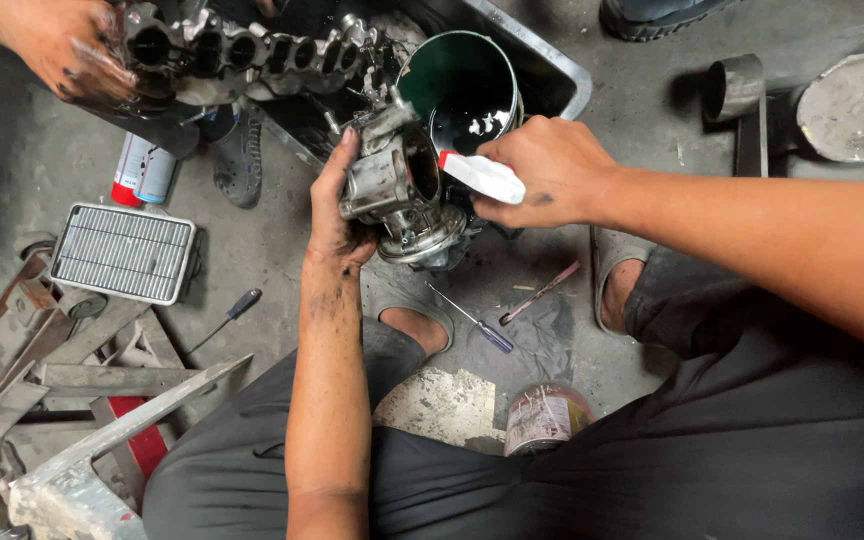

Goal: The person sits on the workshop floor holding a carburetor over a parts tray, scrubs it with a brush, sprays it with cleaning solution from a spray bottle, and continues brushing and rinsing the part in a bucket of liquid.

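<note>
Now the left hand [337,215] gripped the metal engine part [397,190] at centre — right hand [547,170], at three o'clock, clamped the spray bottle [482,177]; cleaning underway, steady aim needed next.

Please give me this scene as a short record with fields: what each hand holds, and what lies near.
left hand: grips a metal throttle body
right hand: holds a white spray trigger aimed at the part
behind: green bucket in a dark tray
floor: screwdriver, air filter, spray cans
other person's hand: on an intake manifold
</note>
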Available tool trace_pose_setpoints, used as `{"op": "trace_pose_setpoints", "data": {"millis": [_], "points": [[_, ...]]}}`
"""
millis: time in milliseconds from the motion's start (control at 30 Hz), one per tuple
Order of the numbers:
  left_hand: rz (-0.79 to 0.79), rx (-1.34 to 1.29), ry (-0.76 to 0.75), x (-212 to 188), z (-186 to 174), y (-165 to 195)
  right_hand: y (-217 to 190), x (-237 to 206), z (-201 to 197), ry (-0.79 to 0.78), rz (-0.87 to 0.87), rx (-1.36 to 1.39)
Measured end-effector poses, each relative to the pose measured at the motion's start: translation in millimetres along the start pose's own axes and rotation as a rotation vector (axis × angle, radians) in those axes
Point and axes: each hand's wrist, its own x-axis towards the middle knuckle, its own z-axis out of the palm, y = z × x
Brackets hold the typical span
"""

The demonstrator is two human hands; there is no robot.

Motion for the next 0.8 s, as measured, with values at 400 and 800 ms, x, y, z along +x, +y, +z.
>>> {"op": "trace_pose_setpoints", "data": {"millis": [400,800], "points": [[0.124,0.049,-0.215,7.2,-35.4,-13.7,-10.8,-5.9,-2.7,-0.013,-0.002,0.059],[0.311,0.139,-0.412,-5.7,-20.8,-1.9,-16.7,-14.6,-1.8,-0.08,-0.003,0.035]]}}
